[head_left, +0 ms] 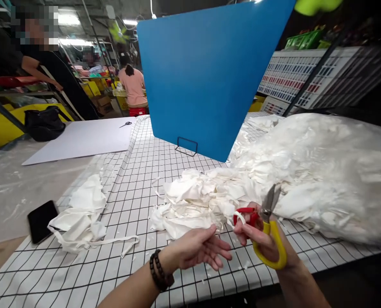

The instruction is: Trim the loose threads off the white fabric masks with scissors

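Note:
My right hand [261,239] is closed round the scissors [268,216], which have one yellow and one red handle; their blades point up and stand slightly apart. A thin white strip shows at the fingertips of that hand. Just left of it my left hand [203,250] is held palm up with its fingers apart and nothing in it. Behind both hands lies a heap of white fabric pieces [190,192]. A smaller white fabric pile [84,214] with loose straps rests on the left of the checked cloth [139,171].
A blue board [203,77] stands behind the heap on a wire stand. On the right is a large plastic bag [338,171] of white pieces. A phone [43,221], a white sheet [90,139] with dark scissors [125,124], and a black bag [44,123] are left. People are beyond.

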